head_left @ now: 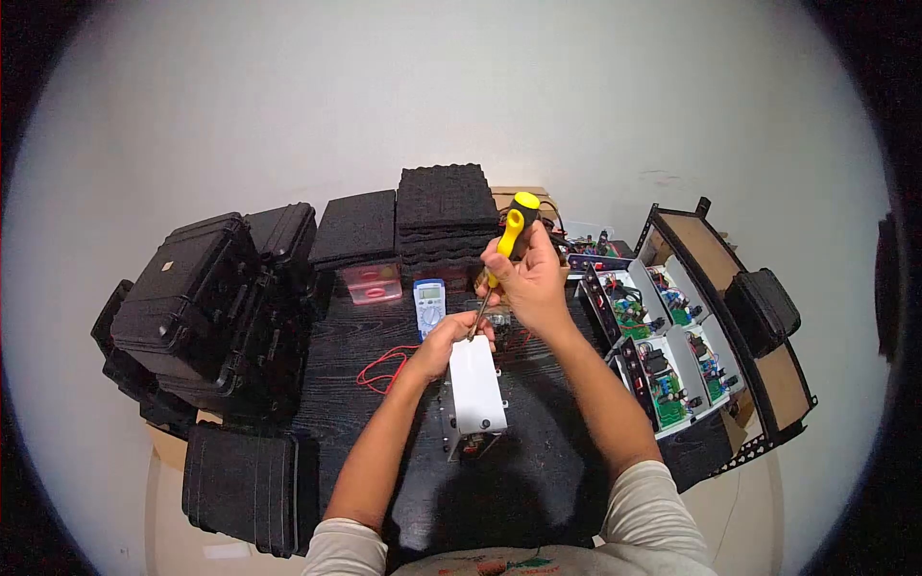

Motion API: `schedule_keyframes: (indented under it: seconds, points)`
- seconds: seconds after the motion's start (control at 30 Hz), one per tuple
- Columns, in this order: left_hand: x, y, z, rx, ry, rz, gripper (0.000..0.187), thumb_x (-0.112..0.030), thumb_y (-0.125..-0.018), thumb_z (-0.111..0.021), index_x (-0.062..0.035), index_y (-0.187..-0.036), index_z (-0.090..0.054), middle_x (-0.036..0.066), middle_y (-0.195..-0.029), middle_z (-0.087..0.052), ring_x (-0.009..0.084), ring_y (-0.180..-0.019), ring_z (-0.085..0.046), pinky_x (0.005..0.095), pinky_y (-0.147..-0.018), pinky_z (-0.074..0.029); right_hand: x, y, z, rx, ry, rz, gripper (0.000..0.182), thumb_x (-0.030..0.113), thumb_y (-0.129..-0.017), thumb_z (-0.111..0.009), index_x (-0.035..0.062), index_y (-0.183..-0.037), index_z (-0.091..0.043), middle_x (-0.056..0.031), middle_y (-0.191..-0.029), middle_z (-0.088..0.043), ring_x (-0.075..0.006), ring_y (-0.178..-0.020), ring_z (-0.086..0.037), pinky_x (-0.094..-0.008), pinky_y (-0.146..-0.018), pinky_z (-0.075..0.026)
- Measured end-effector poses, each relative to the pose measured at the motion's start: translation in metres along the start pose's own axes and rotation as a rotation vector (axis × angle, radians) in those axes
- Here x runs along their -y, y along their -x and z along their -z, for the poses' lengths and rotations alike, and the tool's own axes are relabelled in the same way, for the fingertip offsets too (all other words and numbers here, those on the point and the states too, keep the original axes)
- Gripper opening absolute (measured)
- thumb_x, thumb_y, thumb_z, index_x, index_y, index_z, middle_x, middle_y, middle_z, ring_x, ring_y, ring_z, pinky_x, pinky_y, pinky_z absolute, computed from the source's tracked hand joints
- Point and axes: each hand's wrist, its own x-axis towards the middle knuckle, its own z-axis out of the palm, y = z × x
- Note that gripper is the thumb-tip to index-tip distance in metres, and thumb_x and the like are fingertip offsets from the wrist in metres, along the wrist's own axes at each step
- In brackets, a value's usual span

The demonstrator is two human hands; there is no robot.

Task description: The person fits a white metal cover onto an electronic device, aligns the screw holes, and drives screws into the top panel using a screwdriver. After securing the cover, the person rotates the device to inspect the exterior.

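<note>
My right hand [526, 283] is wrapped round a screwdriver [516, 226] with a yellow and black handle. Its shaft slants down to the far end of a white metal case [476, 389], where the tip meets the edge near my left fingers. My left hand [451, 341] grips that far end of the case, fingers curled by the screwdriver tip. A dark screw or knob shows on the near end of the case, with some inner parts visible below it. Whether the tip sits in a screw is too small to tell.
Behind my hands stands a blue and white multimeter [430, 305] with red leads [384, 370]. Black hard cases [182, 298] are stacked at left, and foam sheets [444, 202] at the back. Several open units with circuit boards [663, 374] lie at right beside a black metal rack [740, 317].
</note>
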Motion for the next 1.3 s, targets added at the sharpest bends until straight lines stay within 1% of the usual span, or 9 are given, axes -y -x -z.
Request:
schedule_keyframes:
  seconds: [0.13, 0.23, 0.43, 0.57, 0.73, 0.83, 0.97, 1.13, 1.3]
  points:
    - [-0.001, 0.002, 0.0, -0.001, 0.015, 0.021, 0.046, -0.038, -0.1, -0.039, -0.0015, -0.112, -0.066, 0.015, -0.102, -0.075, 0.022, -0.09, -0.071, 0.0354, -0.083, -0.056, -0.008, -0.003, 0.016, 0.179, -0.031, -0.088, 0.034, 0.022, -0.109, -0.059, -0.0007, -0.134, -0.057, -0.0126, -0.117, -0.069, -0.0173, -0.091, -0.073, -0.0293, -0.076, -0.062]
    - [-0.005, 0.005, -0.004, -0.04, 0.056, 0.025, 0.046, -0.038, -0.101, -0.04, -0.0018, -0.113, -0.067, 0.014, -0.105, -0.073, 0.0194, -0.093, -0.07, 0.0329, -0.085, -0.055, -0.004, 0.0, 0.012, 0.16, 0.017, -0.072, 0.033, 0.018, -0.107, -0.063, 0.0006, -0.134, -0.053, -0.0128, -0.117, -0.07, -0.0176, -0.09, -0.075, -0.0281, -0.072, -0.062]
    - [-0.01, 0.021, -0.019, -0.503, -0.589, -0.764, 0.044, -0.036, -0.103, -0.042, 0.0021, -0.102, -0.065, 0.017, -0.104, -0.068, 0.0281, -0.096, -0.066, 0.0399, -0.09, -0.05, 0.001, 0.005, 0.003, 0.111, 0.011, -0.104, 0.037, 0.007, -0.102, -0.068, 0.0031, -0.133, -0.048, -0.0141, -0.116, -0.07, -0.018, -0.084, -0.076, -0.0262, -0.064, -0.064]
    - [-0.024, 0.053, -0.03, -0.299, -0.849, -0.93, 0.05, -0.043, -0.1, -0.044, 0.0028, -0.1, -0.064, 0.02, -0.1, -0.064, 0.0367, -0.095, -0.063, 0.0454, -0.09, -0.048, -0.001, 0.004, 0.003, 0.113, -0.002, -0.137, 0.032, 0.016, -0.106, -0.064, 0.0029, -0.132, -0.051, -0.0158, -0.116, -0.071, -0.0198, -0.086, -0.076, -0.0292, -0.069, -0.065]
    - [-0.016, 0.045, -0.02, -0.492, -0.696, -0.777, 0.057, -0.048, -0.106, -0.037, 0.0013, -0.107, -0.066, 0.017, -0.106, -0.068, 0.0338, -0.097, -0.064, 0.0431, -0.09, -0.048, -0.005, 0.003, 0.013, 0.18, -0.1, -0.155, 0.035, 0.026, -0.109, -0.059, 0.0023, -0.135, -0.056, -0.0167, -0.123, -0.071, -0.0223, -0.096, -0.077, -0.0309, -0.077, -0.065]
    - [-0.001, 0.017, -0.001, -0.327, -0.329, -0.393, 0.065, -0.052, -0.107, -0.031, 0.0004, -0.115, -0.069, 0.013, -0.114, -0.071, 0.0245, -0.109, -0.065, 0.041, -0.1, -0.047, -0.001, 0.002, 0.014, 0.175, -0.044, -0.167, 0.033, 0.02, -0.108, -0.062, 0.0016, -0.135, -0.056, -0.0158, -0.125, -0.071, -0.0226, -0.099, -0.077, -0.0304, -0.077, -0.065]
    - [0.007, -0.003, 0.012, 0.052, 0.023, 0.071, 0.091, -0.071, -0.107, -0.02, 0.0043, -0.116, -0.071, 0.015, -0.115, -0.075, 0.0205, -0.097, -0.072, 0.0338, -0.088, -0.056, 0.003, 0.002, 0.011, 0.159, 0.031, -0.188, 0.034, 0.016, -0.105, -0.066, 0.0006, -0.134, -0.056, -0.0151, -0.125, -0.071, -0.0219, -0.099, -0.077, -0.0301, -0.076, -0.065]
    - [0.003, -0.002, 0.005, 0.008, 0.051, 0.091, 0.095, -0.077, -0.104, -0.017, -0.0016, -0.096, -0.073, 0.009, -0.084, -0.075, 0.0167, -0.075, -0.072, 0.0307, -0.073, -0.057, 0.003, 0.004, 0.004, 0.075, -0.033, -0.154, 0.034, 0.008, -0.098, -0.075, 0.0042, -0.122, -0.051, -0.0124, -0.113, -0.073, -0.0184, -0.086, -0.077, -0.0263, -0.07, -0.063]
    - [0.008, -0.006, 0.005, 0.01, 0.045, 0.067, 0.095, -0.078, -0.104, -0.017, -0.001, -0.095, -0.072, 0.01, -0.086, -0.074, 0.0202, -0.08, -0.073, 0.033, -0.078, -0.058, 0.001, 0.003, 0.005, 0.11, 0.018, -0.109, 0.035, 0.009, -0.101, -0.07, 0.0026, -0.131, -0.052, -0.0131, -0.117, -0.072, -0.0149, -0.083, -0.074, -0.0265, -0.072, -0.063]
